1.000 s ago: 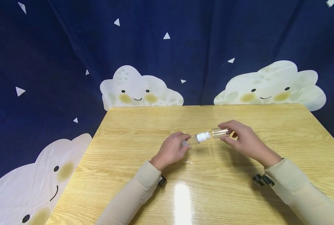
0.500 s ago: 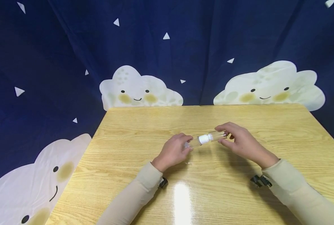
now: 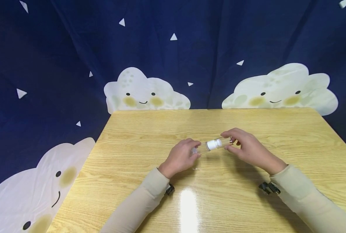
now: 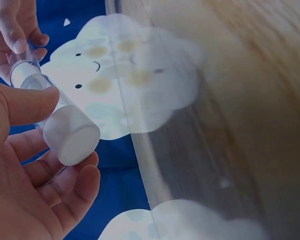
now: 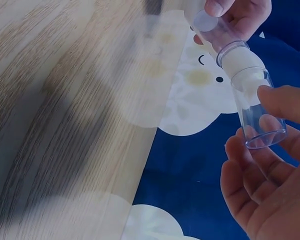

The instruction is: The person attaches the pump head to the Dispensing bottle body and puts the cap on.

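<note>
A small clear pump bottle (image 3: 203, 148) with a white collar (image 3: 212, 144) lies nearly level above the table, tilted a little up to the right. My left hand (image 3: 181, 156) grips its base between thumb and fingers; the white disc-like bottom (image 4: 79, 142) shows in the left wrist view. From the other side my right hand (image 3: 250, 148) pinches a clear cap (image 5: 260, 120) by its closed end. The cap's mouth surrounds the white pump top and part of the collar, as the right wrist view shows.
Below both hands is a light wooden table (image 3: 149, 129), with a bright glare patch near its front. Behind it hangs a dark blue curtain (image 3: 202, 48) printed with white clouds and triangles. A dark wrist device (image 3: 269, 188) sits under the right cuff.
A second ago the cap was apart from the pump top. My right hand has moved left and slightly down, sliding the cap over it; my left hand has shifted slightly right.
</note>
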`<state>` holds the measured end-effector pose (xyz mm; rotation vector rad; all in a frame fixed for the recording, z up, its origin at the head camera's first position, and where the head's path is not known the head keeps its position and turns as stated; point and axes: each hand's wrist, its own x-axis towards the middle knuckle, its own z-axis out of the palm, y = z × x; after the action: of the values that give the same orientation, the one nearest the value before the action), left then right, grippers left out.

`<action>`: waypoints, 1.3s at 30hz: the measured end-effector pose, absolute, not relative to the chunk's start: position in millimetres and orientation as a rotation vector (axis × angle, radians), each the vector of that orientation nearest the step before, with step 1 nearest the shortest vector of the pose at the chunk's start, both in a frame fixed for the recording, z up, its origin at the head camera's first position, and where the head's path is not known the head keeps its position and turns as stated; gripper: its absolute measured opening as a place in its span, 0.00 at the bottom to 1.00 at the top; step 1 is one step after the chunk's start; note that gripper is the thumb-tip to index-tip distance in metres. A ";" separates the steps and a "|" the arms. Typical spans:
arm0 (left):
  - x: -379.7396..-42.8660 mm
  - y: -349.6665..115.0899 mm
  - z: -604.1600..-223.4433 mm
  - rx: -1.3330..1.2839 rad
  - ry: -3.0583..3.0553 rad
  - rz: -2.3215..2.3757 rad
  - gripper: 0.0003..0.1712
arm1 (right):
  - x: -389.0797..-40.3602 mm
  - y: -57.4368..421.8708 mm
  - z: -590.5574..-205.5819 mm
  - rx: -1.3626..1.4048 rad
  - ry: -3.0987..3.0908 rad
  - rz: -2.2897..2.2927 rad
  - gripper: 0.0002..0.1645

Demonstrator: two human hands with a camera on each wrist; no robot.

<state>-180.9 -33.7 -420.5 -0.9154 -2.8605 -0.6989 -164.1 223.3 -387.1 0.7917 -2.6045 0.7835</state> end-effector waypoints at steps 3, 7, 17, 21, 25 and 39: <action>-180.7 -33.7 -420.2 -0.913 -2.864 -0.702 0.22 | -163.6 221.9 -387.8 0.792 -2.611 0.800 0.21; -181.1 -33.5 -420.9 -0.918 -2.860 -0.686 0.23 | -164.0 220.2 -389.8 0.807 -2.612 0.805 0.21; -181.1 -33.5 -420.2 -0.926 -2.855 -0.650 0.22 | -162.4 215.7 -389.8 0.852 -2.635 0.828 0.23; -180.3 -33.4 -419.7 -0.924 -2.851 -0.655 0.22 | -162.9 214.0 -389.4 0.853 -2.651 0.839 0.23; -179.2 -33.7 -419.1 -0.928 -2.842 -0.657 0.22 | -163.7 213.3 -390.3 0.853 -2.666 0.837 0.22; -179.7 -35.2 -419.3 -0.928 -2.849 -0.634 0.22 | -164.6 209.0 -394.4 0.861 -2.653 0.851 0.21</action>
<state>-179.7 -35.2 -419.3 -0.9278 -2.8493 -0.6335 -164.6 209.0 -394.4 0.8610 -2.6528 0.8508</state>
